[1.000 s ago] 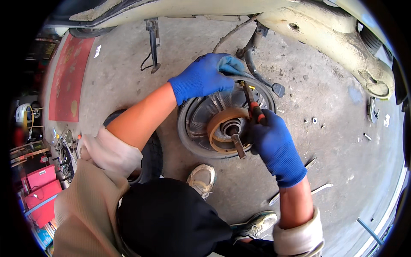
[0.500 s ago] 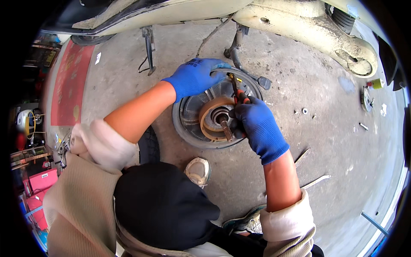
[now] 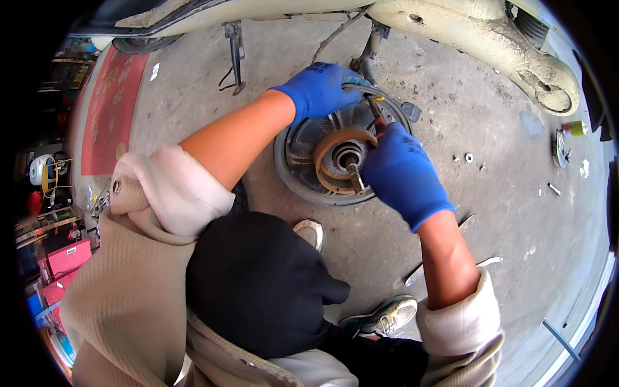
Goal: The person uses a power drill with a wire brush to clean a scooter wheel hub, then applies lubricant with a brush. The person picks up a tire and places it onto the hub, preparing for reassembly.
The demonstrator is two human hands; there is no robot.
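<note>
A dark wheel rim [image 3: 282, 169] lies on the floor in front of me. At its middle are a rusty brown ring [image 3: 322, 145] and a metal shaft [image 3: 354, 177] that sticks up. My left hand [image 3: 325, 95], in a blue glove, grips the rim's far edge. In my gloved right hand [image 3: 406, 171] are red-handled pliers [image 3: 378, 122], held over the rim's right side. Their jaws reach the far inner edge, close to a small yellow piece [image 3: 379, 99]. Whether the jaws clamp anything is too small to tell.
A cream scooter body [image 3: 464, 32] hangs across the far side, with stand legs [image 3: 235, 58] below it. Long metal tools [image 3: 414, 275] lie right of my shoe [image 3: 390, 314]. A nut [image 3: 469, 157] and a bolt [image 3: 554, 189] are farther right. Part of a tyre [image 3: 240, 198] shows beside my left sleeve.
The view has shifted, so the rim and both hands appear higher and farther right. My right hand has turned over the pliers, hiding more of their handles. The left hand stays on the rim.
</note>
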